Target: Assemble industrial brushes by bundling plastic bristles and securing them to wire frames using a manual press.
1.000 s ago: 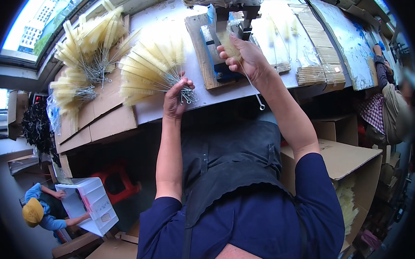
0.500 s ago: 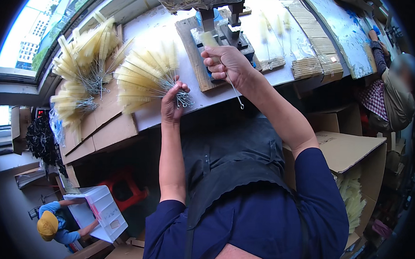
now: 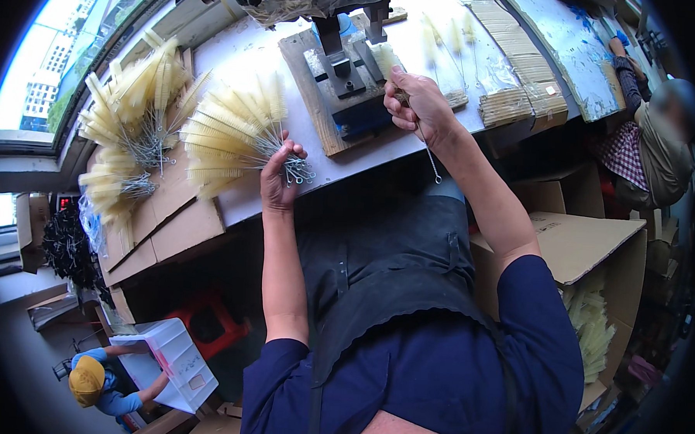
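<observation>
— Which way does the brush [image 3: 394, 78] in the right hand [image 3: 420, 105] point?

— Its long axis runs up-left to down-right: pale bristles toward the press [image 3: 340, 65] on the bench [image 3: 247, 201], wire stem [image 3: 428, 154] hanging out below the fist, loop end down.

— So the hand is closed on it?

— Yes, gripping mid-length; bristles lie above the knuckles, stem below the palm.

— And the left hand [image 3: 279, 179]?

— Fingers pinched on the wire ends of a fan [image 3: 231, 134] of brushes lying on the bench, bristles spreading up-left, away from the hand.
</observation>
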Tool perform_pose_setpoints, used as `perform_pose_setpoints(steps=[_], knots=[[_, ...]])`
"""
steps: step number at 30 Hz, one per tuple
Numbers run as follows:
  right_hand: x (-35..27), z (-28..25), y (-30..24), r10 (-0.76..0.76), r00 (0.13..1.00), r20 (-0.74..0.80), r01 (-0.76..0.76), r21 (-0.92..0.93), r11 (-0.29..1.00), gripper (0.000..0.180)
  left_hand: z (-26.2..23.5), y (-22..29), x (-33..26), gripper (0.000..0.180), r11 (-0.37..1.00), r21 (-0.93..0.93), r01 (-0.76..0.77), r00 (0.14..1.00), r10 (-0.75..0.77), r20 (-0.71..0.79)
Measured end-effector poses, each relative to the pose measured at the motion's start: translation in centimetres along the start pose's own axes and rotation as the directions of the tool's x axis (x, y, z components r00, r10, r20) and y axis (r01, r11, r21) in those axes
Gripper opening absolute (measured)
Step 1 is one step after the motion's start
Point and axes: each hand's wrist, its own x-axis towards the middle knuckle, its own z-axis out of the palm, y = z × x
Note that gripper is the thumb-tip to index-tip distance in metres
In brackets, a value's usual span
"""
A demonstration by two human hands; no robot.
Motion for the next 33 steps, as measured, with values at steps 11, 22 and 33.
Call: perform_pose_setpoints(steps=[11,22,33], knots=[[0.8,0.2,-2.0,0.047,0.999,0.027,-0.047,-0.012,0.999,0.036,-0.2,0.1,0.0,0.043,1.000,-0.012,0.014,1.000,-0.014,0.027],[0.0,-1.1,-1.2,0.014,0.999,0.047,-0.008,-0.130,0.991,0.031,-0.1,-0.1,0.2,0.043,1.000,-0.015,-0.025,1.000,0.025,0.018],[0.7,-0.1,-2.2,0.057,0.998,0.011,-0.057,-0.021,0.998,0.033,-0.6,-0.4,0.1,0.041,0.999,-0.046,-0.013,0.998,0.016,0.060]])
